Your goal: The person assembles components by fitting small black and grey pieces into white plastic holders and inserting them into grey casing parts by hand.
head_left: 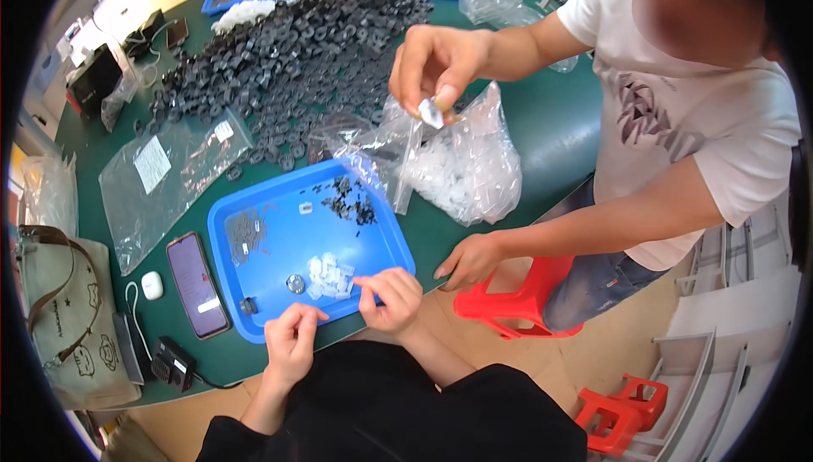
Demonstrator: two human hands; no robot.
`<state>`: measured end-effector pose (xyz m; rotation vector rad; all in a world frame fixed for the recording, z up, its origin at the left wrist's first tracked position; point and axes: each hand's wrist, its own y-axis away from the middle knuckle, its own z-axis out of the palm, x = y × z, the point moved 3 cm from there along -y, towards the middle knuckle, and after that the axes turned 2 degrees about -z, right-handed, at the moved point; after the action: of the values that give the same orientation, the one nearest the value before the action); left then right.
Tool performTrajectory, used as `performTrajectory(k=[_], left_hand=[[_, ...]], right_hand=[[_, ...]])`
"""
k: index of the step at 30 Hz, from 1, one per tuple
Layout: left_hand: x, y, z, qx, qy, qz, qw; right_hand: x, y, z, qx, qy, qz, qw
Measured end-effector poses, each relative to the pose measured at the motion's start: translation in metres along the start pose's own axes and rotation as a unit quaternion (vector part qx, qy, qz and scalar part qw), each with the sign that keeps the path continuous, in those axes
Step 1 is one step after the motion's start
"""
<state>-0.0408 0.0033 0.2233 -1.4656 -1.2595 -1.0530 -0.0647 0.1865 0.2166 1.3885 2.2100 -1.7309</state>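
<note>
A blue tray (222, 291) lies before me, with both hands over its near edge. My left hand (292, 339) is loosely closed, index finger pointing right; anything in its fingers is hidden. Curled beside a pile of small white plastic parts (329, 276) is my right hand (391, 299), which may hold something too small to see. A round metallic piece (295, 283) lies left of that pile, and a dark block-shaped part (247, 305) sits near the left corner. Thin grey pieces (244, 233), small black parts (351, 202) and one lone white part (306, 207) occupy the far half.
At right, a co-worker's hand (440, 68) pinches a small white part (431, 113) above a clear bag (474, 178) of white pieces. Black ring-shaped parts (279, 64) are heaped beyond the tray. Left are a phone (197, 284), a white earbud case (152, 285) and a bag (80, 318).
</note>
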Motion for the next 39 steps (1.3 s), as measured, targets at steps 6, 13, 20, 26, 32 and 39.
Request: performTrajectory(k=[6,13,20,26,32,39], left_hand=[[-0.006,0.0,0.006,-0.013,-0.008,-0.019,1.0],[-0.018,-0.004,0.015,0.068,-0.007,0.063,0.996],[-0.007,-0.005,0.014,0.096,-0.032,0.102,0.99],[-0.008,-0.005,0.011,0.099,-0.015,0.076,0.992],[-0.009,-0.004,0.013,0.089,0.018,0.058,0.994],[-0.014,-0.003,0.012,0.082,0.0,0.059,0.995]], right_hand=[[0.005,0.029,-0.006,0.017,0.038,0.009,0.999],[0.01,0.043,-0.002,0.013,0.071,-0.016,0.997],[0.01,0.041,-0.002,0.019,0.072,-0.015,0.997],[0.008,0.041,0.002,0.026,0.078,-0.023,0.996],[0.009,0.044,0.002,0.023,0.08,-0.019,0.996],[0.009,0.042,0.002,0.014,0.072,-0.014,0.997]])
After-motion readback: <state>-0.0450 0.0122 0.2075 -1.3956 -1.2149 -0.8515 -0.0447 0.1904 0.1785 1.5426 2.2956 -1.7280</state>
